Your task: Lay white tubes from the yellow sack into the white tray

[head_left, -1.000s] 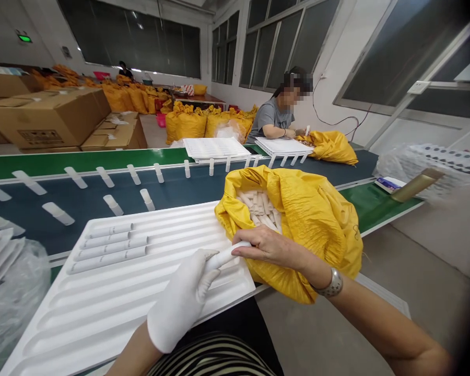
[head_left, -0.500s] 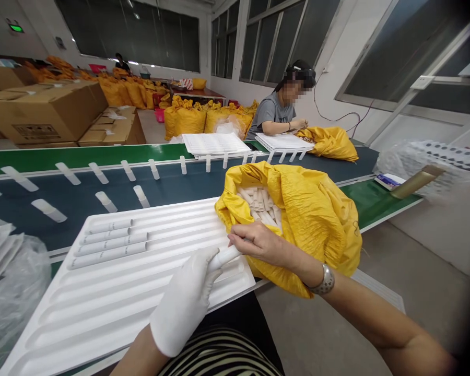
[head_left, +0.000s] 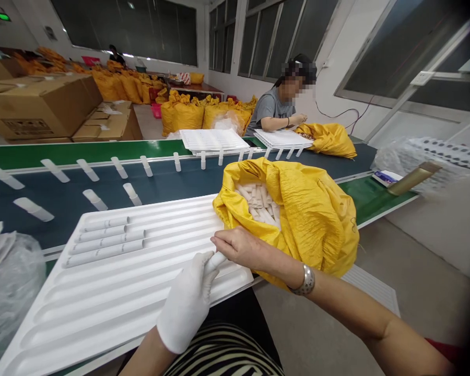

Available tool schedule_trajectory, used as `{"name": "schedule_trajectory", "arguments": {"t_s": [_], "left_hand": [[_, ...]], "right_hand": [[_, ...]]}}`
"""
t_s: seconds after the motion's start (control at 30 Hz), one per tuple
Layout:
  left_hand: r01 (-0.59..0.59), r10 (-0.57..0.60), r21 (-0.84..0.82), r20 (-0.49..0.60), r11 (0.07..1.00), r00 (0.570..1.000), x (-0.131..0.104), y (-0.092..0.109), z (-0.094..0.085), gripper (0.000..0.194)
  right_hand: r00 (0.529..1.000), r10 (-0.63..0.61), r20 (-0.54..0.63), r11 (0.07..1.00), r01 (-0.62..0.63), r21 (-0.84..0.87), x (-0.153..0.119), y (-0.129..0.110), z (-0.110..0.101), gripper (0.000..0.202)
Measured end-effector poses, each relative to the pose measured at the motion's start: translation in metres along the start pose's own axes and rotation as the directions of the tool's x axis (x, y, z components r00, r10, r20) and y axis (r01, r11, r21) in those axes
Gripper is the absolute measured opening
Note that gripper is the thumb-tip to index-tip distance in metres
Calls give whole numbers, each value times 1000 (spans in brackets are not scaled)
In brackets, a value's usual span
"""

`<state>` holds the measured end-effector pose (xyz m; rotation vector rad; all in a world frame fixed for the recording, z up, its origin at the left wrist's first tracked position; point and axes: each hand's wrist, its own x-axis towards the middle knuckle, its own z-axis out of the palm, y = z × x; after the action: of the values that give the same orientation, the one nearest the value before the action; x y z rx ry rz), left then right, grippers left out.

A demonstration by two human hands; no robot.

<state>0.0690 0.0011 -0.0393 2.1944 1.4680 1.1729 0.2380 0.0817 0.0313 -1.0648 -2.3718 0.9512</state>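
Note:
My left hand, in a white glove, is closed around a white tube. My bare right hand grips the upper end of the same tube, and its fingers cover that end. Both hands are above the near right corner of a white grooved tray. Several printed white tubes lie in grooves at the tray's left end. Just beyond my right hand, a yellow woven sack stands open with many short white pieces inside.
Behind the tray runs a dark conveyor belt carrying several white tubes standing on it. A co-worker sits across it beside stacked trays and another yellow sack. Plastic-wrapped trays are at the left; cardboard boxes stand behind.
My right hand has moved left and slightly down, closer to my gloved left hand, so less of the tube shows between them. Tubes on the belt appear farther left as the view shifts slightly.

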Motion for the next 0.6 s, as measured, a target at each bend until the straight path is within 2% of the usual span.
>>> {"name": "schedule_trajectory", "arguments": {"t_s": [0.17,0.3,0.37,0.43,0.47,0.53,0.6], "left_hand": [[63,-60,-38,82,997,995,3,4,-4,8],[133,-114,-96,184,986,976,0,5,3,14],[150,-110,-166,224,975,968,4,8,0,22],[179,-116,-209,280,961,953,19,9,-13,30],[200,-135,-200,298,959,945,30,6,-23,32],[254,-218,-105,270,962,938,62,-7,-47,34],[323,-324,31,141,946,935,101,-32,-68,37]], "right_hand": [[1000,-14,14,999,14,-35,3,-7,0,40],[996,-11,91,985,26,-172,7,-12,1,41],[983,10,185,985,23,-174,9,-13,-8,35],[974,-22,225,996,42,-83,8,-11,-28,31],[984,-57,171,998,62,-26,5,-7,-41,33],[993,-94,-73,995,97,36,-3,8,-70,34],[953,-29,-301,1000,29,-5,-14,32,-92,28]]}}
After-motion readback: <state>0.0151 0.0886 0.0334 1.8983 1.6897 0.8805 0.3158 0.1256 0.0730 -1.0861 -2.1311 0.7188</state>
